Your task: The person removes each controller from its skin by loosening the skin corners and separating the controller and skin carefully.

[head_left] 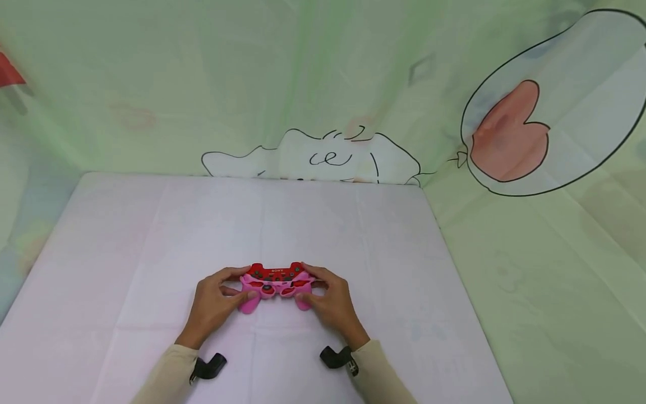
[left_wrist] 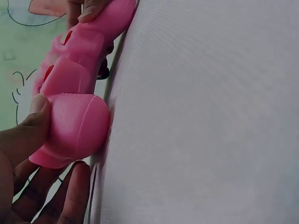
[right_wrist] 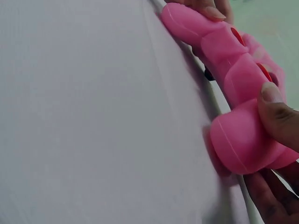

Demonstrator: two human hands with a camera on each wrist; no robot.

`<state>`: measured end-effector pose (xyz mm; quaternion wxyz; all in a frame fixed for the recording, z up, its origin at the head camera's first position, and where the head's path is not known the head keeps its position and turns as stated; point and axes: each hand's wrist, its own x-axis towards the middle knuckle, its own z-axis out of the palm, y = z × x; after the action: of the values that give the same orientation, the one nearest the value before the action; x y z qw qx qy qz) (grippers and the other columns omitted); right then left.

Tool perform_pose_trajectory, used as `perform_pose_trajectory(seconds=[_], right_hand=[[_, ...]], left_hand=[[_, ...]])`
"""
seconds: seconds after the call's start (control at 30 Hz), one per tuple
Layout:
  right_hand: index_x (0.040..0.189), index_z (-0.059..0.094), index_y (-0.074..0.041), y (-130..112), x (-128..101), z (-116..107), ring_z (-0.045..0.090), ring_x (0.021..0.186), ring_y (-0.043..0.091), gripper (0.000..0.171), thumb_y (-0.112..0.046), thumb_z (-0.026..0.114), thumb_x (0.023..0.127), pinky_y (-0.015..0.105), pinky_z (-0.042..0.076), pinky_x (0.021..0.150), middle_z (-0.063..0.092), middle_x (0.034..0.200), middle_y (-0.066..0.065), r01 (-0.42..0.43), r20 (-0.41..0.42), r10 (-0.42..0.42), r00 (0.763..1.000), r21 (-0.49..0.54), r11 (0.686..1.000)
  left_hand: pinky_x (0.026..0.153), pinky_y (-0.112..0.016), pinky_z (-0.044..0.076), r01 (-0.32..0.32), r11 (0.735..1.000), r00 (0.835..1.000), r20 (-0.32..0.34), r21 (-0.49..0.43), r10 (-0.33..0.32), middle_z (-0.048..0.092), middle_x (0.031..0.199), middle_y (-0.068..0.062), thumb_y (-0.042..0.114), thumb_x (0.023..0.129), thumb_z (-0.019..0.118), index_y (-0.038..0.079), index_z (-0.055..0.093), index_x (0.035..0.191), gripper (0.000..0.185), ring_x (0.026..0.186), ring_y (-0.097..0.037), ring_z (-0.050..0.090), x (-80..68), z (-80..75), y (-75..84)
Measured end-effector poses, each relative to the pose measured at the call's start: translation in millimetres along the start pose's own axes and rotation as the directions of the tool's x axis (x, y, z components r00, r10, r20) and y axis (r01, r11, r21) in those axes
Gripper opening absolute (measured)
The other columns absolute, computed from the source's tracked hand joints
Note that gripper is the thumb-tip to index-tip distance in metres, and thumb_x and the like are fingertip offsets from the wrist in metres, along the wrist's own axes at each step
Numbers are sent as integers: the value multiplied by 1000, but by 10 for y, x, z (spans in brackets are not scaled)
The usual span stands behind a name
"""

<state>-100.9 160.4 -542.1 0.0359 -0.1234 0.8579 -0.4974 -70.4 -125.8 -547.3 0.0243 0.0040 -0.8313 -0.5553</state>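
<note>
- A red game controller (head_left: 276, 273) lies on the table near the person's edge, roughly midway between left and right, and it is partly dressed in a pink silicone cover (head_left: 275, 289).
- In the head view the red body shows along the far side, with dark buttons and small lettering on it, while the pink skin wraps the near side and both handle grips.
- The left hand (head_left: 214, 306) holds the left end of the controller — thumb laid on the pink grip, fingers curled round the far edge.
- The left wrist view shows that thumb (left_wrist: 28, 130) pressed on the rounded pink grip (left_wrist: 74, 128), which touches the tablecloth; other fingers curl beneath it.
- The right hand (head_left: 330, 303) holds the right end in the same manner, thumb on the pink grip and fingers bent over the red top.
- In the right wrist view its thumb (right_wrist: 279, 114) rests on the pink grip (right_wrist: 243, 140), and red shows through cut-outs in the cover; the grip sits against the cloth.
- Both sleeves are beige, and a black strap mount (head_left: 208, 367) sits at the left wrist, another (head_left: 338, 357) at the right.
- The table (head_left: 151, 235) is covered with a pale pinkish-white cloth showing fold creases.
- Behind and beside it hangs a light green backdrop (head_left: 252, 73) with a drawn cartoon figure (head_left: 313, 160) and a balloon holding a red heart (head_left: 510, 132).
</note>
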Motion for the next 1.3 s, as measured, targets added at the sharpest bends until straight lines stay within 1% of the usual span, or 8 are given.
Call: perform_pose_trajectory(seconds=[0.13, 0.27, 0.43, 0.53, 0.83, 1.07, 1.2, 1.3], right_hand=[[140, 70, -27, 25, -24, 50, 75, 111, 19, 67, -20, 95, 78, 26, 60, 97, 71, 139, -2, -25, -60, 31, 998, 95, 995], [135, 73, -25, 33, -41, 83, 76, 107, 17, 62, -22, 96, 77, 24, 61, 91, 72, 135, -1, -56, -97, 70, 993, 140, 989], [122, 73, -18, 76, -33, 95, 76, 100, 16, 53, -20, 98, 75, 23, 62, 87, 73, 125, 2, -110, -123, 134, 983, 187, 976], [115, 71, -14, 86, -17, 79, 75, 99, 18, 49, -16, 98, 74, 24, 62, 87, 74, 118, 5, -114, -114, 140, 984, 208, 971], [103, 69, -18, 118, 72, -15, 72, 92, 19, 40, -25, 98, 76, 25, 61, 81, 73, 104, 2, -86, -34, 92, 995, 156, 984], [89, 68, -16, 164, 128, -40, 67, 86, 19, 35, -24, 99, 74, 27, 56, 80, 69, 95, 2, -49, 1, 49, 999, 140, 989], [89, 67, -17, 190, 129, -38, 66, 86, 18, 35, -22, 98, 75, 27, 55, 81, 67, 92, 1, -35, 1, 35, 999, 127, 991], [99, 67, -22, 183, 70, -24, 67, 93, 16, 39, -29, 97, 77, 29, 57, 86, 68, 99, -3, -63, -13, 64, 998, 83, 995]], left_hand=[[68, -20, 59, 1, 1000, 999, -43, 18, -1, 77, 114, -9, 23, 77, 98, 17, 78, 124, 52, 72, -9, 73, 3, 2, 19], [63, -21, 54, -5, 999, 996, -87, 35, 8, 78, 104, -5, 25, 74, 99, 17, 80, 114, 45, 66, -9, 65, 11, 6, 14], [63, -20, 51, -14, 999, 994, -111, 46, 19, 74, 87, -1, 23, 72, 100, 22, 79, 106, 40, 72, -11, 62, 33, 16, -31], [64, -20, 50, -38, 998, 993, -111, 47, 43, 73, 83, 0, 25, 73, 100, 22, 76, 103, 39, 74, -11, 63, 39, 4, -43], [63, -21, 47, -81, 993, 995, -43, 85, 85, 70, 83, 1, 28, 74, 99, 23, 71, 95, 35, 72, -8, 60, 82, -52, -61], [60, -24, 44, -128, 981, 991, -19, 146, 132, 62, 73, 7, 19, 75, 98, 23, 67, 86, 33, 68, -7, 56, 92, -54, -36], [62, -25, 44, -120, 976, 992, -19, 184, 125, 58, 70, 8, 16, 78, 95, 22, 65, 85, 31, 68, -8, 54, 75, -24, -12], [66, -25, 48, -100, 974, 994, -22, 201, 107, 63, 79, 6, 17, 80, 95, 20, 65, 92, 32, 76, -9, 58, 36, 0, -9]])
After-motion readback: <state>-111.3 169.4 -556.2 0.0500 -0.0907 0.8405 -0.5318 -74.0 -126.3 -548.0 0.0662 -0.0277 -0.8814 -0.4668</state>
